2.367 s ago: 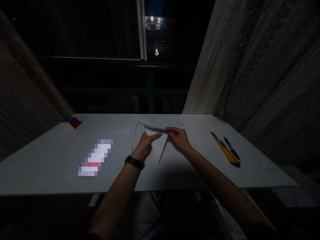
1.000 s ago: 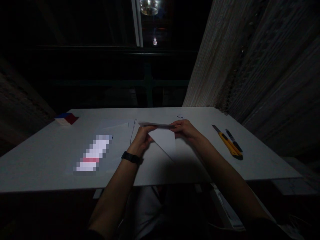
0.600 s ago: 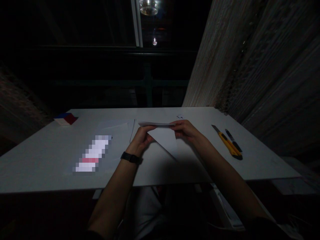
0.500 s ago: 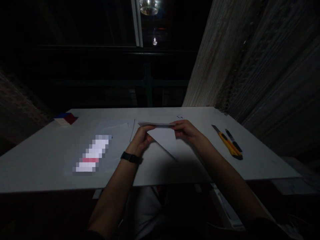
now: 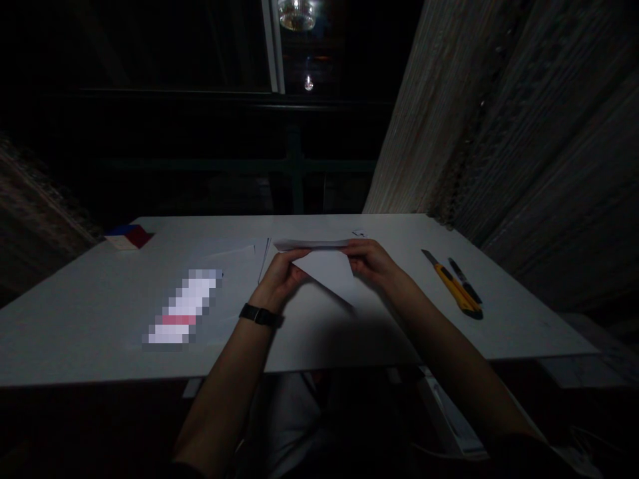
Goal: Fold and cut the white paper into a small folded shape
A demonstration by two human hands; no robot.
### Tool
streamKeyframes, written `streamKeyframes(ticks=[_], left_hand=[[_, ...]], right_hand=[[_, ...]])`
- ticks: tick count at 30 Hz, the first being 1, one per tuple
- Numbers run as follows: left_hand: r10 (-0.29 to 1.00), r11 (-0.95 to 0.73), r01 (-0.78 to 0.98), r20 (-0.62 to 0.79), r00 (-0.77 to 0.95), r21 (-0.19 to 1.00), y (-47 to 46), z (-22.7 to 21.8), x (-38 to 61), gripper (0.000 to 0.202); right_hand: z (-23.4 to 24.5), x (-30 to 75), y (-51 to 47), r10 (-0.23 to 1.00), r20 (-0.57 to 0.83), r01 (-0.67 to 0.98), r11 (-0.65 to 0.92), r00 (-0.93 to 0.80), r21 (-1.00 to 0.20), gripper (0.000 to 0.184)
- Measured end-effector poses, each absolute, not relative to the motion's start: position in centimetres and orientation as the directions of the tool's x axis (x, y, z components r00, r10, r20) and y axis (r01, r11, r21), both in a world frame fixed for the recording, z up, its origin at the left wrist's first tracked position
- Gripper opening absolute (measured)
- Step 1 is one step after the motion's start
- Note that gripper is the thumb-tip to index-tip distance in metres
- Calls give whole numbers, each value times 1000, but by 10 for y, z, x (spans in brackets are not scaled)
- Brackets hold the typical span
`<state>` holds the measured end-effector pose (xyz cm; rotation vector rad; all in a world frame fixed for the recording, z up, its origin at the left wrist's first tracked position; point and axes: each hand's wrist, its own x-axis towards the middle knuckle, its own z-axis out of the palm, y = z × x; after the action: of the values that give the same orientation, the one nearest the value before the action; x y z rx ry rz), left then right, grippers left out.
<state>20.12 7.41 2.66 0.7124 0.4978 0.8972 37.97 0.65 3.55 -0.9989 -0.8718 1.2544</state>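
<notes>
A folded sheet of white paper [image 5: 327, 269] is held up over the table, its lower part coming to a point toward me and a folded strip running along its far edge. My left hand [image 5: 284, 269], with a black band on the wrist, pinches the paper's left side. On the right side, my right hand [image 5: 372, 258] grips the same paper, thumb on top and fingers curled beneath. Some fingertips are hidden behind the paper.
The white table [image 5: 319, 346] carries a yellow box cutter [image 5: 454, 287] with its blade out and a pen [image 5: 464, 279] at right. Flat paper sheets [image 5: 234, 293] and a pixelated bright item [image 5: 184, 306] lie at left. A coloured cube [image 5: 128, 237] sits far left.
The folded strip along the paper's far edge looks slightly taller and tilted more toward me. Both hands keep their hold, nearly in place.
</notes>
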Motion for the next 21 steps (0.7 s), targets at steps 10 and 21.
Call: streamKeyframes(ticks=[10,21], left_hand=[[720,567,-506,-93,687,650,68,32,195,23],[762,521,-508,-105,639,686,66,37,197,37]], right_hand=[[32,374,6,843,339,173,293,417,-940,26],[33,354,-10,790,590,617,382,168,-688,26]])
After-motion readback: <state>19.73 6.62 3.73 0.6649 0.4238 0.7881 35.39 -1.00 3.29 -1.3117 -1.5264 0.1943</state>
